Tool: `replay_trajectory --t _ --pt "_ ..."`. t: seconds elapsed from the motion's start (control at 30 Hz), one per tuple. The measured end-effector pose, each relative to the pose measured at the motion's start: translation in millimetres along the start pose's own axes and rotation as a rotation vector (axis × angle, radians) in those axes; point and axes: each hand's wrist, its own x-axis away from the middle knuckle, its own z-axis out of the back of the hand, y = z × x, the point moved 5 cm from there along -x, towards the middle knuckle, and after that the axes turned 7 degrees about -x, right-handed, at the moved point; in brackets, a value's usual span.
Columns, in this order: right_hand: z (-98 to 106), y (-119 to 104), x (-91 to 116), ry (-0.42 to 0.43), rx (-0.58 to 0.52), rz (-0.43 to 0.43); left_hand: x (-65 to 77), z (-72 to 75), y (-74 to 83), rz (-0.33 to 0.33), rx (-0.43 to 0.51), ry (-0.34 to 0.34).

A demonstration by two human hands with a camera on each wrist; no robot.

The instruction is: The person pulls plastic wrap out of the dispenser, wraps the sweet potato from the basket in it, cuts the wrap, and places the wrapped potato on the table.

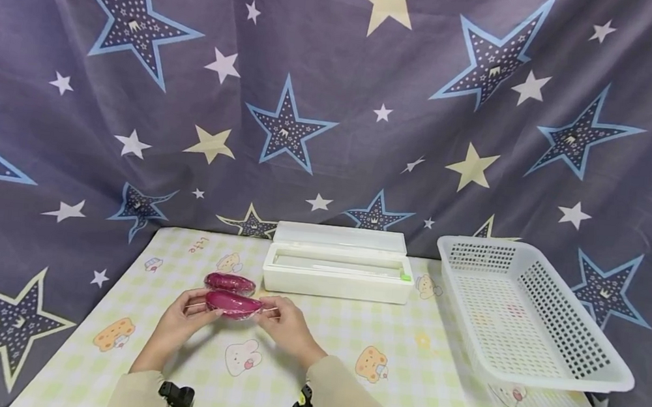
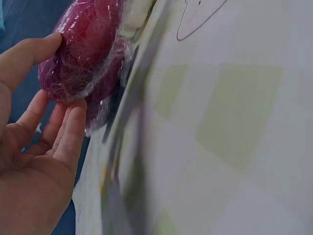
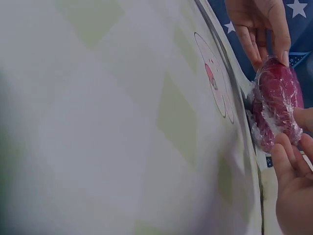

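Observation:
A purple-red sweet potato [image 1: 232, 304], wrapped in shiny cling film, is held between my two hands. My left hand [image 1: 179, 324] pinches its left end, thumb in front and fingertips behind and below. At the other end, the thumb and fingers of my right hand [image 1: 288, 331] grip the tip. Just behind lies a second wrapped sweet potato [image 1: 230, 283], partly covered by the first. The right wrist view shows both hands on the wrapped sweet potato [image 3: 279, 90], its film wrinkled along one side.
A white cling film box [image 1: 336, 286] stands behind and to the right, its lid raised and a green slider at its right end. Further right is a white perforated basket [image 1: 466, 335]. A checked cloth [image 1: 402, 394] covers the table, and a star-patterned curtain [image 1: 339, 67] hangs behind.

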Motion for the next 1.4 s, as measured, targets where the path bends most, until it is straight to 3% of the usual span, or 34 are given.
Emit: replay_trajectory --t 0.3,0.7,1.2,1.4 --pt "-14.1 -10.0 -1.3 -0.120 0.026 -0.010 -2.9 11.0 -11.8 0.065 0.004 0.024" --pt "-26.7 -5.3 -3.4 -0.269 0.180 -0.070 -10.1 15.5 -29.8 0.133 -0.006 0.063" --pt "-31.1 -9.0 -10.7 -0.327 0.300 -0.056 -12.7 13.7 -31.5 0.126 0.005 0.101" --pt "-28.5 -9.7 -7.7 -0.303 0.257 -0.082 -12.9 13.4 -34.5 0.141 0.028 0.086"
